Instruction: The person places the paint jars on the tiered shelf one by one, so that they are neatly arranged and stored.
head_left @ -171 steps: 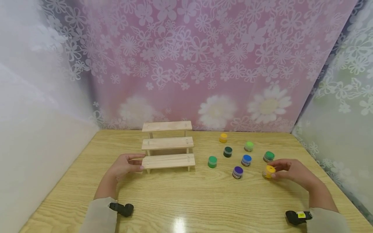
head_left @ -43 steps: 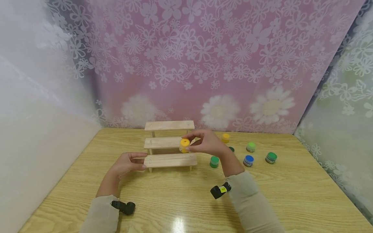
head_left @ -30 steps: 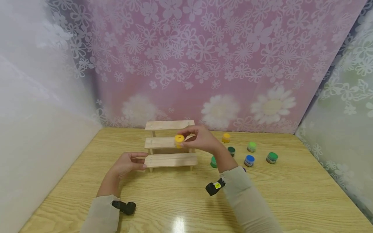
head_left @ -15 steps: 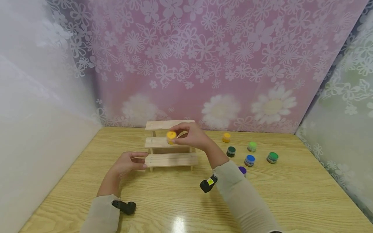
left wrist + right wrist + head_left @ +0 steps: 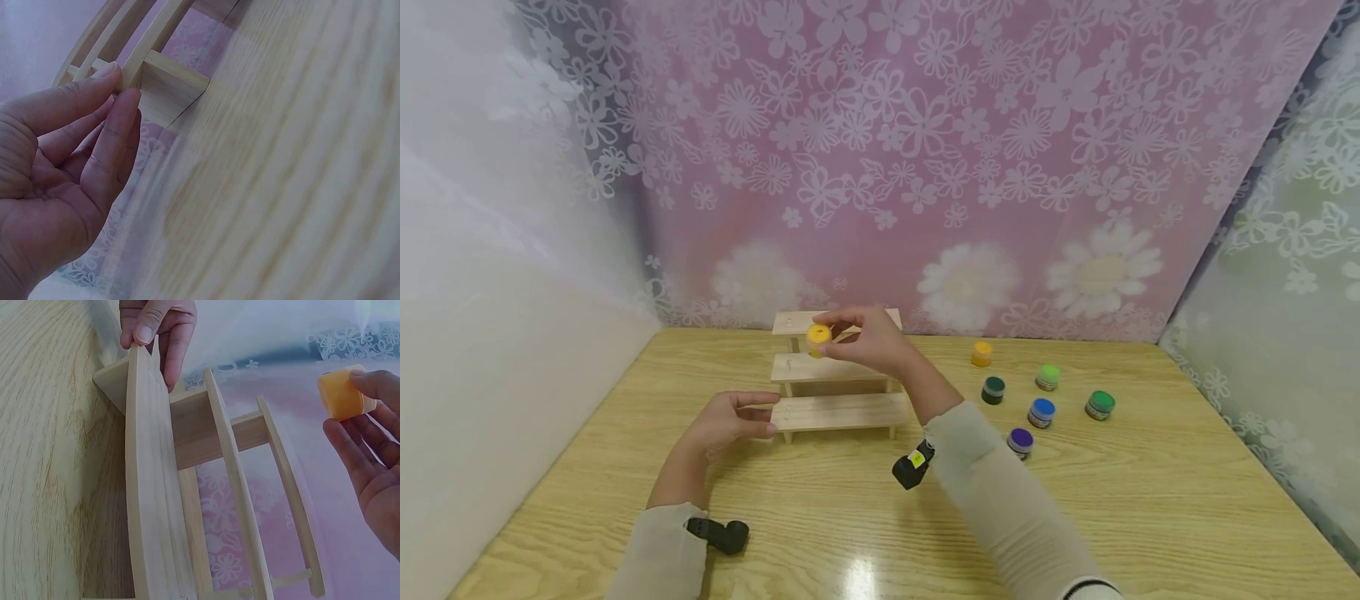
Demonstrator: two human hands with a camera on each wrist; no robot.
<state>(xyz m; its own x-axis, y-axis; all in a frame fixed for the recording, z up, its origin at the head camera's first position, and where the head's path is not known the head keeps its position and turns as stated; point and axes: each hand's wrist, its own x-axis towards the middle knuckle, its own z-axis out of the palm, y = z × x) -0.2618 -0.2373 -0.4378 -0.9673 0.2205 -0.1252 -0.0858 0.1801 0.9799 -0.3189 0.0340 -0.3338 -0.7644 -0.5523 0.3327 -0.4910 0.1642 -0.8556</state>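
Note:
A three-tier wooden display stand [image 5: 842, 413] stands on the table with its steps rising toward the back. My left hand [image 5: 722, 425] pinches the left end of its lowest board between thumb and fingers, seen close in the left wrist view. Thumb and fingertips of my right hand [image 5: 874, 340] hold a small yellow-lidded paint jar [image 5: 817, 342] in the air, in front of the top board's left half. In the right wrist view that jar [image 5: 342, 394] is apart from the boards. The right hand partly hides the top and middle boards in the head view.
Right of the stand lie more jars: yellow [image 5: 981, 354], dark green [image 5: 992, 390], light green [image 5: 1048, 377], green [image 5: 1100, 405], blue [image 5: 1041, 412] and purple [image 5: 1020, 442]. A pink flowered curtain [image 5: 880, 167] hangs behind the wooden table [image 5: 820, 533].
My right hand took the yellow jar from the table's right side and carried it left and upward over the stand. The left hand stayed on the board. The right arm now hides one green jar.

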